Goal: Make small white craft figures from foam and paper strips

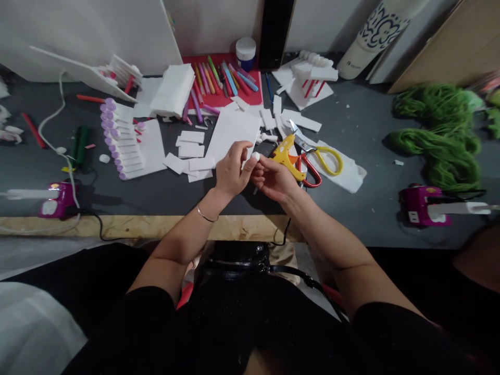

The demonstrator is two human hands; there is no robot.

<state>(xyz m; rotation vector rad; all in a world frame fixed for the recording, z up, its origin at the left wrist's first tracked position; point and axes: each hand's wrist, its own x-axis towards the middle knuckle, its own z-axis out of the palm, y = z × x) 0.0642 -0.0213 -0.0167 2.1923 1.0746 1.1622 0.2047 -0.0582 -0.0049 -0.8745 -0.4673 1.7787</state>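
My left hand point(233, 170) and my right hand point(276, 180) meet over the table's front half. Between their fingertips is a small white rounded piece point(255, 155), perhaps foam or clay; its lower part is hidden by the fingers. Just right of my right hand lies a yellow glue gun point(284, 154). Touching it is a pair of scissors point(328, 159) with one yellow and one red handle loop, blades partly apart. A white sheet point(230, 133) lies behind my left hand, and several white rectangular strips point(191, 151) are at its left.
Markers point(224, 78) lie on a red sheet beside a white-lidded jar point(246, 52). A white model with purple tips point(121, 138) stands left, another with red posts point(312, 75) back right. Green yarn point(437, 135) and a purple device point(424, 206) are at right.
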